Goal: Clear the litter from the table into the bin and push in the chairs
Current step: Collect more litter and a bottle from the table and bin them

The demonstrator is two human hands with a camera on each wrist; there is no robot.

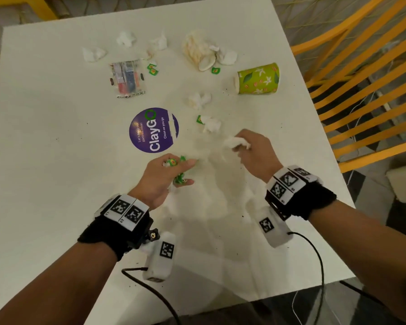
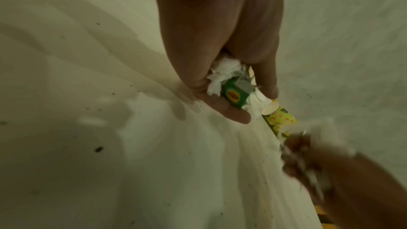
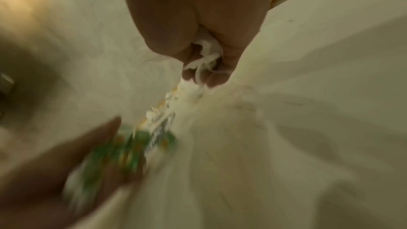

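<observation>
Hands work low over the white table, nearest the camera. The left hand is clenched round a bundle of green tea-bag tags and bits of white tissue; the left wrist view shows a green tag wedged between thumb and fingers. The right hand, just to its right, grips a crumpled tissue in curled fingers.

Just beyond the left hand lies a round purple sticker on the tabletop. Beside it, ahead of the right hand, sit two more tissue wads, one with a green tag at its edge. Further off a green paper cup lies on its side, near a clear plastic wrapper to the left. Farthest back are more wads and a crushed white cup. An orange slatted chair stands at the table's right edge.
</observation>
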